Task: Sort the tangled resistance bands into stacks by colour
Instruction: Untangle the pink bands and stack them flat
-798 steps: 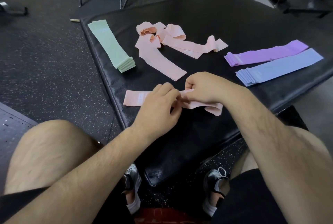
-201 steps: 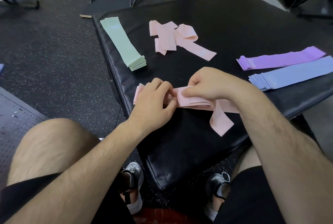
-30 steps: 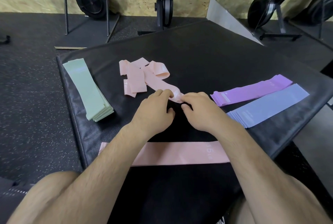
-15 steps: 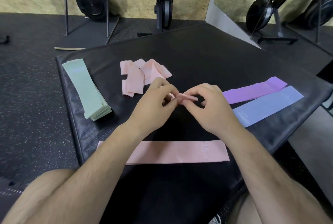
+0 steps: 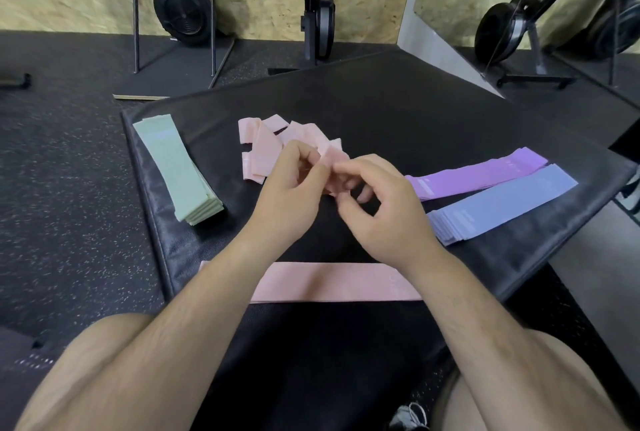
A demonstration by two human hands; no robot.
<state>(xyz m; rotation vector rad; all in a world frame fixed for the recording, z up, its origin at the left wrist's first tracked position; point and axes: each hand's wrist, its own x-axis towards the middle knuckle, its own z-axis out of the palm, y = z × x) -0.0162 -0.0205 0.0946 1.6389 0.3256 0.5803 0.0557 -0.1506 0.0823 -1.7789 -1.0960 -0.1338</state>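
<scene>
A tangle of pink bands (image 5: 266, 146) lies mid-mat on the black padded mat (image 5: 398, 108). My left hand (image 5: 287, 195) and my right hand (image 5: 384, 212) meet just in front of it, both pinching a pink band end (image 5: 330, 153) pulled from the tangle. A flat pink stack (image 5: 332, 281) lies near the mat's front edge, partly under my forearms. A green stack (image 5: 176, 171) sits at the left, a purple stack (image 5: 474, 176) and a blue stack (image 5: 498, 205) at the right.
The mat's left edge (image 5: 145, 188) drops to speckled rubber floor. Rowing machines (image 5: 183, 11) and stands line the plywood wall behind. My bare knees are at the bottom of the view.
Both hands have lifted the pink band end a little and drawn it closer together; the tangle has bunched up slightly. The sorted stacks have not moved.
</scene>
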